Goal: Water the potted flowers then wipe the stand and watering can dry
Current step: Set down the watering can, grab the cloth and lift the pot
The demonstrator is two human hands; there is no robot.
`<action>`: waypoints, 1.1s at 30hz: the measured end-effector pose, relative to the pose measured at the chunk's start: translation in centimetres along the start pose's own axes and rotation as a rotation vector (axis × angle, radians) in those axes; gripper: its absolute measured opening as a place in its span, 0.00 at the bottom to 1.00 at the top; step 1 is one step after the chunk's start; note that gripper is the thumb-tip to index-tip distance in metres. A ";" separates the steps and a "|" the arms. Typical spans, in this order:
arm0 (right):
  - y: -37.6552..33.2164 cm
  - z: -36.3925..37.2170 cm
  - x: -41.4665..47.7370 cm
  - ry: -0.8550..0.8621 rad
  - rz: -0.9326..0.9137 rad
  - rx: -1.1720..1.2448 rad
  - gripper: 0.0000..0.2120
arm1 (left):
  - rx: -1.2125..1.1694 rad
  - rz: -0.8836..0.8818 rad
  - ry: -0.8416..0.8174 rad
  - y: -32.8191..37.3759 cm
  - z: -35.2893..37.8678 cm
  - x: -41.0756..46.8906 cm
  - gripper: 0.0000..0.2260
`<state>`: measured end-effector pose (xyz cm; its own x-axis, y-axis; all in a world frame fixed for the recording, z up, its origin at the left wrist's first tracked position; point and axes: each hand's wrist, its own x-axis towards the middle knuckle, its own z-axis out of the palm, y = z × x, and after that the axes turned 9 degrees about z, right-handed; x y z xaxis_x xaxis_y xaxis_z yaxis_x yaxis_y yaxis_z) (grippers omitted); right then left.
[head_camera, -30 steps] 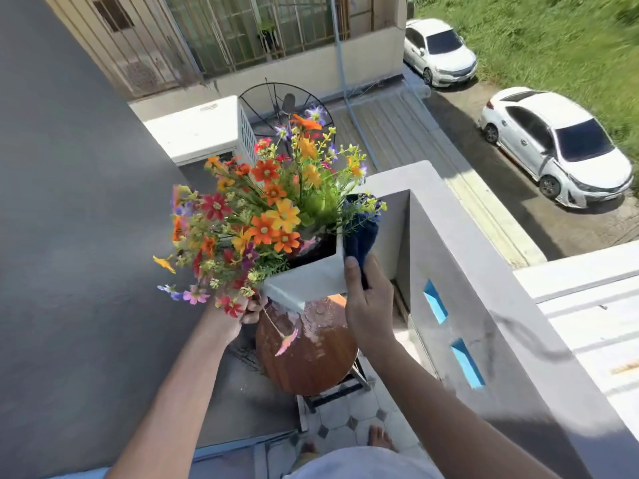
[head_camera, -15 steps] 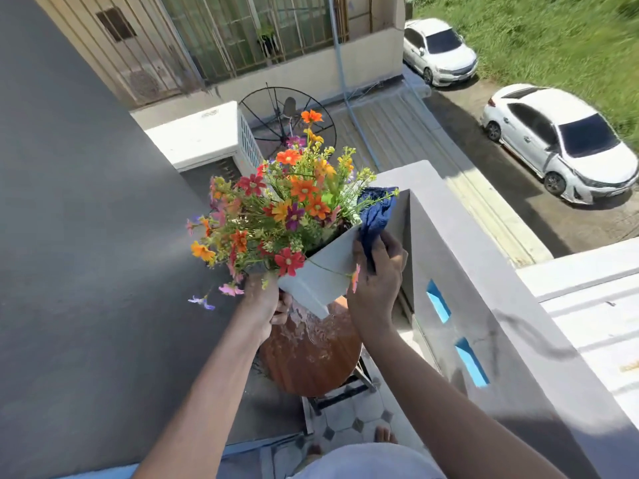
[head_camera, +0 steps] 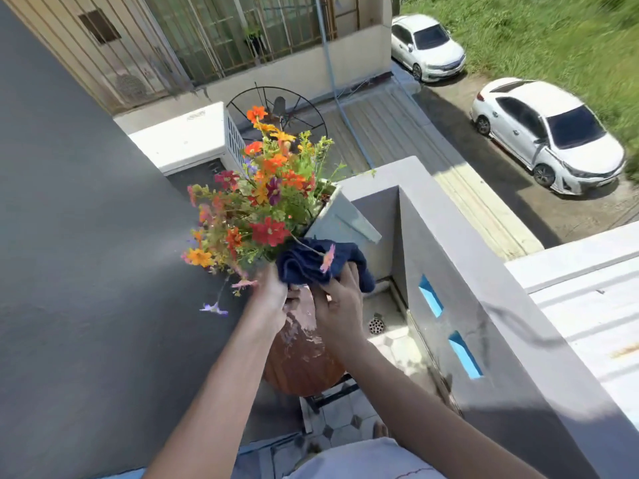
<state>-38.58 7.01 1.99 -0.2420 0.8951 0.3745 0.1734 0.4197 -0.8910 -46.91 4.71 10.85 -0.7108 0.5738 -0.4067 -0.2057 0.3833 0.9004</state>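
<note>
A white square pot [head_camera: 340, 221] full of orange, red and purple flowers [head_camera: 262, 202] is tilted hard to the left, lifted above a round brown wooden stand [head_camera: 301, 361] whose top is wet. My left hand [head_camera: 273, 299] grips the pot's lower side under the blooms. My right hand [head_camera: 340, 302] presses a dark blue cloth [head_camera: 318, 262] against the pot's underside. The watering can is not in view.
A grey balcony wall [head_camera: 460, 271] with two blue slots runs along the right, and a dark grey wall [head_camera: 86, 271] closes the left. The tiled floor [head_camera: 349, 416] has a drain [head_camera: 376, 324]. Far below are a white air-conditioner unit [head_camera: 186, 140] and two parked cars.
The pot has been tipped further left and raised. My right hand has brought the blue cloth from the pot's right rim down to its underside.
</note>
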 end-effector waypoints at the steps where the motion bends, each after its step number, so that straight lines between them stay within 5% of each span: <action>1: 0.2 0.1 -0.1 -0.048 0.000 0.011 0.14 | 0.004 0.010 0.013 0.2 0.0 0.3 0.17; 8: 2.0 -0.7 -1.1 -0.115 0.191 0.042 0.18 | 0.020 -0.013 0.040 1.1 -0.6 0.7 0.18; 14: -1.6 -0.5 1.8 -0.076 0.123 0.154 0.16 | 0.031 0.070 0.055 1.1 0.4 0.4 0.15; 21: 0.4 -1.1 6.9 0.146 0.290 0.164 0.12 | 0.063 0.051 0.060 0.2 0.8 1.5 0.17; 28: 0.4 -0.1 0.5 -0.138 0.118 0.075 0.14 | 0.049 0.012 0.065 0.0 1.0 2.0 0.15; 33: 0.1 -0.3 1.2 -0.125 0.138 0.117 0.17 | 0.069 0.033 0.022 -0.5 0.3 2.7 0.13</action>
<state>-38.53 8.19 2.43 -0.3410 0.9143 0.2184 0.1031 0.2673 -0.9581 -48.48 6.30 9.25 -0.7312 0.5714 -0.3727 -0.1357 0.4135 0.9003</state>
